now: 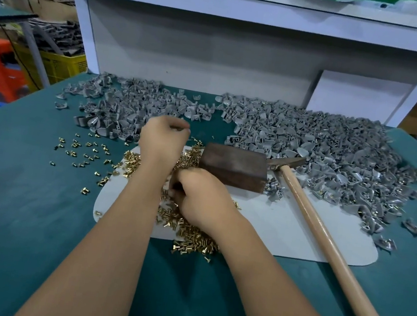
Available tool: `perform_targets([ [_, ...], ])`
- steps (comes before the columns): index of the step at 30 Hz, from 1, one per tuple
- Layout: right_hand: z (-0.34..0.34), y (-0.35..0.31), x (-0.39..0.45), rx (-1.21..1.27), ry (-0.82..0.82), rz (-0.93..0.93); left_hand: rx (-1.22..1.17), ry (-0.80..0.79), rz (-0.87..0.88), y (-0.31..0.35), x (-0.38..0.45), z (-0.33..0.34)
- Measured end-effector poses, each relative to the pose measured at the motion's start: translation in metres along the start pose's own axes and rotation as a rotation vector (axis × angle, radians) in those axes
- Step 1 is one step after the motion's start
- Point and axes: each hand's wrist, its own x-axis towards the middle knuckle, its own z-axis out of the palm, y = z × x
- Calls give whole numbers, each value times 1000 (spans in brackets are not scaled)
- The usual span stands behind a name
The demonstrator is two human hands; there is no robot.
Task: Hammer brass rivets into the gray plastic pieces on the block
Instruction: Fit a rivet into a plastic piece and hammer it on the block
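The person's right hand [203,197] is down in the heap of brass rivets [191,231] on the white mat [285,230], close to the table's near edge. Its fingers are curled into the heap, apparently picking rivets out, though what they pinch cannot be made out from above. The left hand [163,139] sits farther back, over the mat's far left corner, curled into a loose fist with the knuckles up; something may be held inside it, but the camera does not show what.

The dark block [234,166] rests at the far edge of the mat, just right of both hands, its top bare, so no gray piece is set up for striking yet. The hammer [320,230] lies unheld, head against the block's right side and handle running toward the table's near right corner, probably put there for the right hand to grab. The gray plastic pieces [311,145] are heaped along the table's far edge, within reach behind the block. More rivets [82,151] are scattered on the green table [24,185] left of the mat.
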Motion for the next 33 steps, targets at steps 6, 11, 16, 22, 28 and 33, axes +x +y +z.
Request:
perform_targets([
  [6,-10,11,-8,103,302,32,-278,-14,-47,8,-21,11],
  [11,-20,28,-10,172,627,156,-231,-104,-41,11,-33,12],
  [16,-27,51,-14,267,698,361,-169,-259,43,17,-41,20],
  [22,-33,63,-14,360,607,549,84,-295,55,15,-45,39],
  [28,-31,70,-14,322,598,552,38,-245,16,14,-41,44],
  [33,-32,73,-17,215,562,494,-138,-239,-105,11,-37,38],
])
